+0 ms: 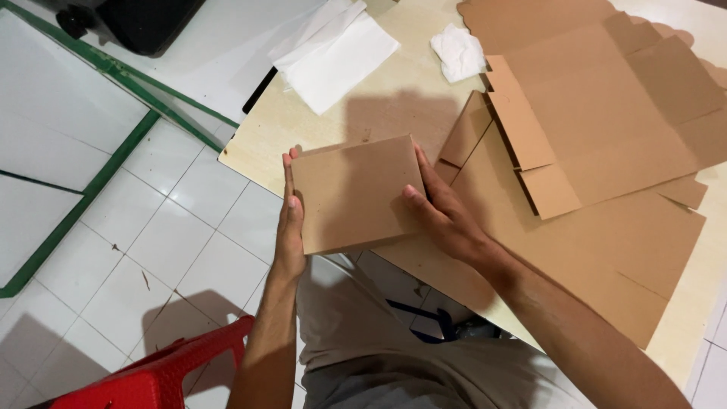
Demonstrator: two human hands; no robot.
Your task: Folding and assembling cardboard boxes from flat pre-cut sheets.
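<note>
The closed, flat brown cardboard box sits at the near edge of the pale wooden surface, its broad top face up and its long axis running from about nine o'clock to three o'clock, tilted slightly so the right end rises toward two o'clock. The left hand lies flat along the box's left side, fingers straight and pressed together, tips reaching the upper left corner. The right hand clasps the right side, fingers laid along that edge and the thumb resting on top of the box. The surface juts out over a floor of white tiles with dark grout lines. At three o'clock from the box, large unfolded brown cardboard sheets with cut flaps lie overlapping, one flap touching the right hand's fingers. At twelve o'clock lie folded white paper sheets, and at one o'clock a crumpled white tissue. At ten o'clock white panels edged with green strips rest on the floor. At seven o'clock stands a red plastic stool. Nothing lies on top of the box; only the two hands cover its sides.
</note>
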